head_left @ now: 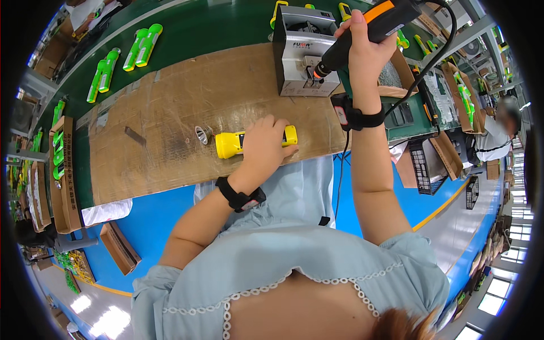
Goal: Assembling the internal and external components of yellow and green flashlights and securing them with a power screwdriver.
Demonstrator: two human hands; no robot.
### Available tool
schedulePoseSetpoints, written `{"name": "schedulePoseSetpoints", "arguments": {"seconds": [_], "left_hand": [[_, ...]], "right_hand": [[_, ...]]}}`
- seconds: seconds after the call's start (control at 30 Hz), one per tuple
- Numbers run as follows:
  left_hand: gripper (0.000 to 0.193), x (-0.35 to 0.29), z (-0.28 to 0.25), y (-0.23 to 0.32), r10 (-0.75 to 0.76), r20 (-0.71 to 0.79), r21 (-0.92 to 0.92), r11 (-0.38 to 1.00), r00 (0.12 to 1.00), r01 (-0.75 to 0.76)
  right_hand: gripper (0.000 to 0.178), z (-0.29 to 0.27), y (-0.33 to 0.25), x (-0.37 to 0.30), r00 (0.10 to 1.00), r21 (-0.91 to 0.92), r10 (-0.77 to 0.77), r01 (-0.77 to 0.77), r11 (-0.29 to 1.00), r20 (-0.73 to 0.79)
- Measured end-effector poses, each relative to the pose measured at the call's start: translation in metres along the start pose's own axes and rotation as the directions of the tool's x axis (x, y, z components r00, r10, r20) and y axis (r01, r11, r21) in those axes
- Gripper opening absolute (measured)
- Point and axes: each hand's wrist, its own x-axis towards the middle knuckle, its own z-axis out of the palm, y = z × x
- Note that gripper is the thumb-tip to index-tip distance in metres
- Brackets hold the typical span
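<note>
A yellow flashlight (228, 145) lies on its side on the cardboard sheet, and my left hand (263, 143) is closed over its middle from above. Just left of its head is a small silver reflector (202, 135), which the hand does not touch. My right hand (368, 51) grips a black electric screwdriver (341, 52) with orange parts, tilted down to the left. Its tip reaches the front opening of a grey metal screw feeder (307, 54); whether a screw sits on the bit is too small to tell.
Brown cardboard (170, 113) covers the green bench. Green flashlights (141, 46) stand at the far left edge. A box of small screws (391, 76) is right of the feeder. The screwdriver's black cable (433, 62) loops past my right wrist. Another person (501, 133) is at the right.
</note>
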Motion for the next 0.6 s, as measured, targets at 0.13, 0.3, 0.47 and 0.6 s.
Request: {"name": "schedulePoseSetpoints", "arguments": {"seconds": [0.13,0.3,0.47,0.6], "left_hand": [[0.045,-0.004,0.005,0.001,0.035,-0.067,0.039,0.999,0.997,-0.032],[0.045,-0.007,0.008,0.002,0.059,-0.102,0.043,0.998,0.993,-0.055],[0.045,-0.008,0.007,0.002,0.073,-0.131,0.042,0.997,0.989,-0.068],[0.044,-0.010,0.009,0.001,0.082,-0.161,0.032,0.996,0.984,-0.077]], "right_hand": [[0.022,-0.004,-0.018,-0.013,0.998,-0.032,0.046,-0.044,0.999,0.047],[0.033,-0.016,-0.035,-0.047,0.976,0.146,0.168,-0.188,0.971,0.139],[0.037,-0.008,-0.044,-0.067,0.971,0.212,0.182,-0.213,0.954,0.157],[0.038,-0.005,-0.040,-0.072,0.965,0.205,0.178,-0.217,0.954,0.194]]}}
